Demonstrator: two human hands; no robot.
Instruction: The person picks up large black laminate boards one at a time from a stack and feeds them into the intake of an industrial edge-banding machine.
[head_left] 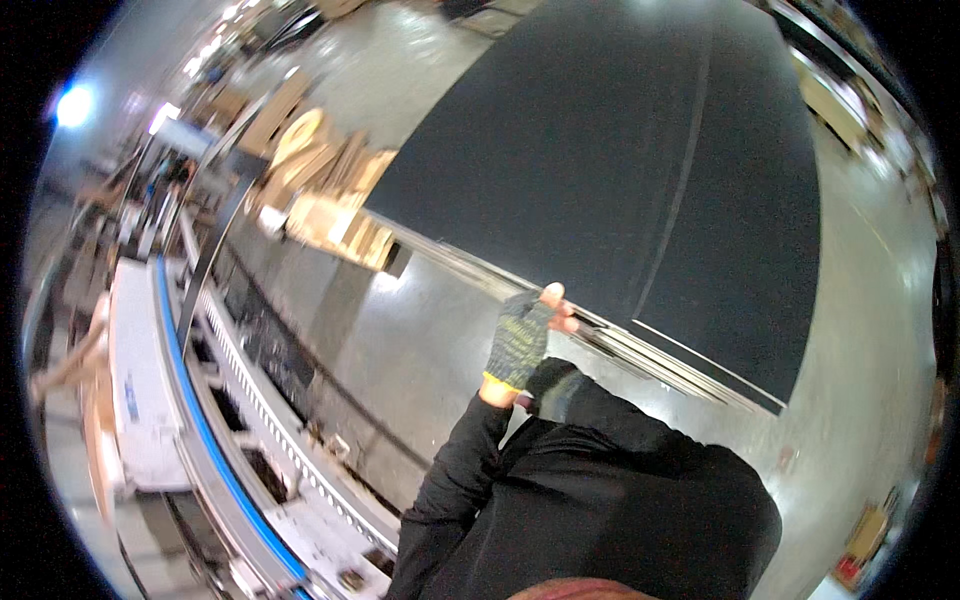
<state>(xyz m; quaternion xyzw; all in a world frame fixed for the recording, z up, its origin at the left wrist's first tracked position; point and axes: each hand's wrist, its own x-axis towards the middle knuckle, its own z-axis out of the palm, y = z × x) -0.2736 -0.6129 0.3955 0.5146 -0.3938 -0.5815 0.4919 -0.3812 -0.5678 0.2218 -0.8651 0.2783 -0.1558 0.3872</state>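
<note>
A large dark panel (560, 150) lies on top of a stack of thin sheets (660, 355), whose pale edges run along the near side. A narrow strip of the sheet beneath (720, 360) shows past a light edge line on the right. My left hand (522, 335), in a grey-green knit glove with bare fingertips and a yellow cuff, is closed at the stack's near edge, fingertips on the panel's rim. Just below it, my right hand (555, 388) is mostly hidden by a black sleeve; its fingers cannot be made out.
At left runs a long machine frame (240, 360) with a blue strip (195, 400) and a white cover (140, 380). Wooden pieces and a pallet (335, 225) sit beyond the stack's left corner. Grey floor (430, 340) lies between the machine and the stack. A small box (865, 535) stands at far right.
</note>
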